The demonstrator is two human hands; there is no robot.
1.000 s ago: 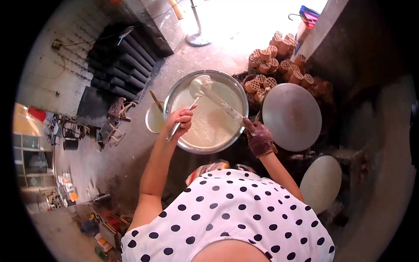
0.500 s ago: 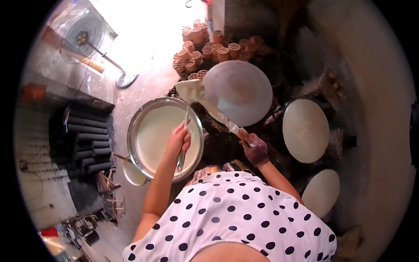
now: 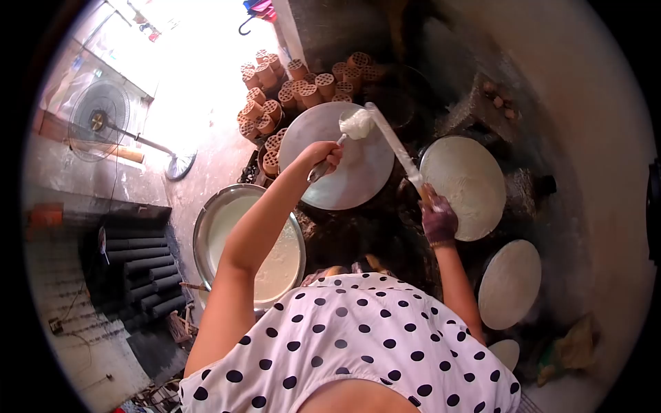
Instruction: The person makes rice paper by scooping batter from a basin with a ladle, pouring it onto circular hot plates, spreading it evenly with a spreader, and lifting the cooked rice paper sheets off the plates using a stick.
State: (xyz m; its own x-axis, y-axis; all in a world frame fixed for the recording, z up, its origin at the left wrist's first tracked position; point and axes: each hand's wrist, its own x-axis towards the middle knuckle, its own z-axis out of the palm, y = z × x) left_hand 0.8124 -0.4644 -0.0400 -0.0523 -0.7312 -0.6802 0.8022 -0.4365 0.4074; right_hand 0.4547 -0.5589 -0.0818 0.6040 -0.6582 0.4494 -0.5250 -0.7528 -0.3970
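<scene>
My left hand is closed around the handle of a ladle, whose bowl is over the round pale griddle in front of me. White batter shows in the ladle; whether its bowl touches the griddle I cannot tell. My right hand, in a purple glove, grips a long flat wooden spatula coated with white. Its far end is beside the ladle, near the griddle's right edge. On the left, partly behind my left forearm, a wide metal basin holds pale batter.
Several perforated clay-coloured cylinders are stacked beyond the griddle. More round white-topped plates stand along the right. Dark cylinders are piled at left, and a standing fan is farther back.
My left hand has moved the ladle forward and right, from over the basin to over the griddle. My right hand has shifted right; the spatula's far end has swung right, and its batter lump is gone.
</scene>
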